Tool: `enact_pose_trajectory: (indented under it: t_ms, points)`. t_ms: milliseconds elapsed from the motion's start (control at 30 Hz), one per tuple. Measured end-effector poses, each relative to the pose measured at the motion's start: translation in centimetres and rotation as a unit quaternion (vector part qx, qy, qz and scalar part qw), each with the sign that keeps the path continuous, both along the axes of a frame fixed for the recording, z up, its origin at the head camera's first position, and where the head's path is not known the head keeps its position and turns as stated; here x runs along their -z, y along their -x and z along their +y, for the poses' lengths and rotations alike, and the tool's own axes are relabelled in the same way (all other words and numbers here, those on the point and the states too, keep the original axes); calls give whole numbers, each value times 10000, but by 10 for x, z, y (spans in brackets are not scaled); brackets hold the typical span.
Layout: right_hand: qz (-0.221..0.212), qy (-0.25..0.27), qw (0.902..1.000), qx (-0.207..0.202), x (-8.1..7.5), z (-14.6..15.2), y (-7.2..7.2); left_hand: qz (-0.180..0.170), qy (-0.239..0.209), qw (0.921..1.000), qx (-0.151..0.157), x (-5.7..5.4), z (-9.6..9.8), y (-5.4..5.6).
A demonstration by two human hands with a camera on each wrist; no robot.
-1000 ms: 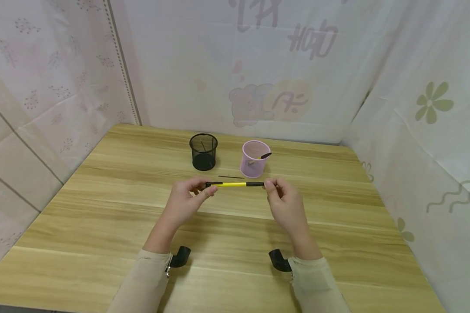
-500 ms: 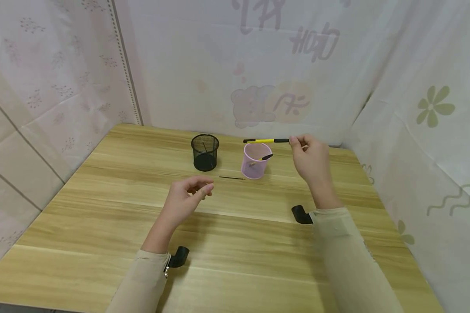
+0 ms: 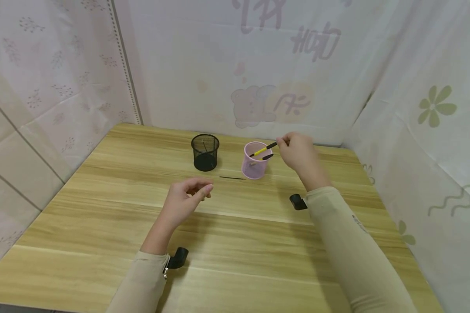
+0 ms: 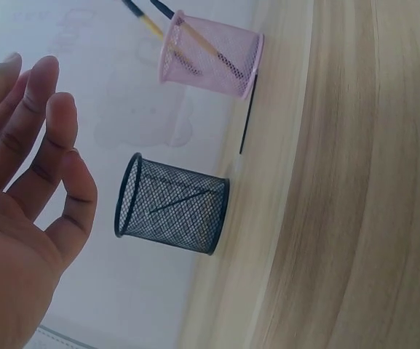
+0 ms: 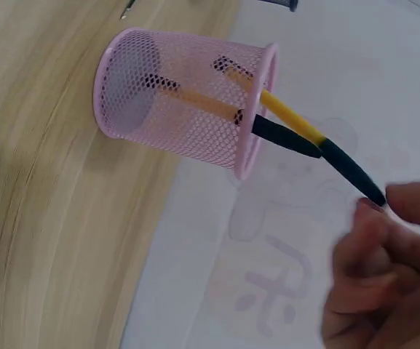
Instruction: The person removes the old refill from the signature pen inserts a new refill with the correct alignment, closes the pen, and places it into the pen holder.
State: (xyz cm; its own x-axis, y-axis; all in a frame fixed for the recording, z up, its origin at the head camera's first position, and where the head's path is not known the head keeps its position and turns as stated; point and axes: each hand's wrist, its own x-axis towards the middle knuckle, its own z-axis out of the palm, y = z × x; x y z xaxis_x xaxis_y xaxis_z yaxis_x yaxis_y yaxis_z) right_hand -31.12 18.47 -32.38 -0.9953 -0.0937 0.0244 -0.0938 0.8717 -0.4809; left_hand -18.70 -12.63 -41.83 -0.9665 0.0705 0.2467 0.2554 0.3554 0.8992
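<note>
My right hand (image 3: 299, 154) pinches a yellow-and-black pen (image 3: 261, 151) by its dark end at the right of the pink mesh pen holder (image 3: 253, 170). In the right wrist view the pen's other end slants down inside the holder's mouth. A second yellow-and-black pen (image 5: 286, 137) leans in the same holder, its dark end poking over the rim. My left hand (image 3: 186, 196) hovers above the table with fingers loosely bent and nothing between them. Nearest it on the table is a thin dark refill-like stick (image 3: 232, 178).
A black mesh pen holder (image 3: 205, 161) stands left of the pink one, with a thin dark stick (image 4: 180, 201) leaning inside. The wooden table (image 3: 227, 256) ends at a patterned curtain (image 3: 203, 61) behind and at the sides.
My left hand let go of the pen. My right hand carried it forward to the pink holder and tilted it, putting its far end into the mouth. The left hand stayed put.
</note>
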Motion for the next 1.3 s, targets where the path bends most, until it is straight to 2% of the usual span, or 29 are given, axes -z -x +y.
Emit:
enact_pose_trajectory:
  t_ms: [133, 200, 433, 600, 1000, 1167, 1300]
  points:
    - [-738, -214, 9964, -367, 10, -5, 5, -36, -22, 10000, -20, 0, -1, -1]
    - [-857, -253, 9952, -404, 16, -6, 5, -48, -22, 10000, -11, 0, -2, -1]
    - [-391, -166, 9988, -259, 34, -13, 5, -85, -2, 10000, 22, 0, -2, -2]
    - [-161, -226, 9996, -104, 38, -17, 4, -121, 13, 9999, 56, -2, -2, -3]
    - [132, 296, 9995, -22, 24, -18, -4, -233, 28, 9997, 59, -1, -2, -3]
    - [633, 621, 9960, 60, 14, -14, -11, -277, 36, 9996, 41, -3, -1, -3]
    - [933, 835, 9921, 120, 1, -10, -22, -286, 42, 9996, 19, -4, -1, -4]
